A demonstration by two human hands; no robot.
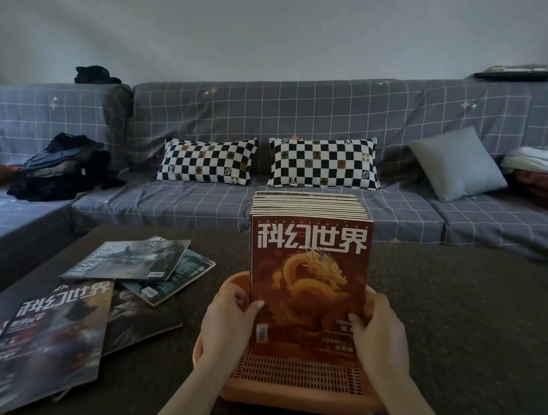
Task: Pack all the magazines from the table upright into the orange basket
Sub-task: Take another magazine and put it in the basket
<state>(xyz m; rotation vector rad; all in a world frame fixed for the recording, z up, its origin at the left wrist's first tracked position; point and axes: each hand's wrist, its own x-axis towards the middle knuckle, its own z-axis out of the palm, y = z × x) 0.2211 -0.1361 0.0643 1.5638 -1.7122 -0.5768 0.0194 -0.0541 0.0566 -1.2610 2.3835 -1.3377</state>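
Note:
A thick row of magazines stands upright in the orange basket on the dark table; the front cover is red with a gold dragon. My left hand grips the row's lower left edge, thumb on the cover. My right hand holds the lower right edge the same way. Several loose magazines lie flat at the table's left: a large one nearest me, a grey one farther back, a teal one under it.
The dark table stretches to the right of the basket. Behind it runs a grey checked sofa with two chequered pillows, a grey cushion, dark clothes at left and folded laundry at right.

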